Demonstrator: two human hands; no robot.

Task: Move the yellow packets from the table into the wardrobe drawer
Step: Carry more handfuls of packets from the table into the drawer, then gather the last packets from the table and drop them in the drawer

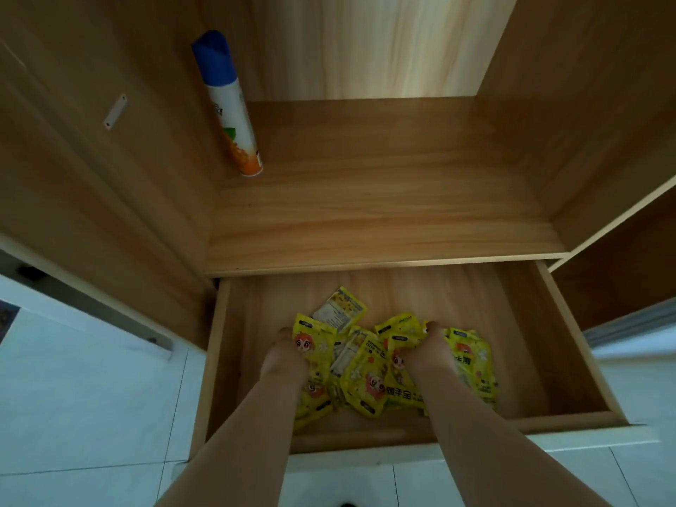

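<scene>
while both hands reach low into the open drawer (pixel 570 345), the step in hand appears to be setting down the packets (pixel 362 375). left hand (pixel 283 354) lies against the left edge of the heap, fingers close together and reaching forward. right hand (pixel 429 351) sits within the right part of the heap, with packets on both sides of it. whether either hand curls under or pinches a packet cannot be told, since the fingertips are hidden or blurred. the packets form 1 loose, overlapping heap on the drawer floor, nearer its front wall and roughly midway between the side walls. 1 packet lies at the back edge of the heap, pale side up. to do this step well, the hands should probably release low, then draw out upward and apart so that no packet clings to a wrist or rides over the front wall. nudging the heap toward the back would likely keep it from catching when the drawer is closed. a can (pixel 228 104) stands on the shelf (pixel 384 199) above, well apart from both hands. the table is not in view, so the number of packets remaining cannot be judged.
</scene>
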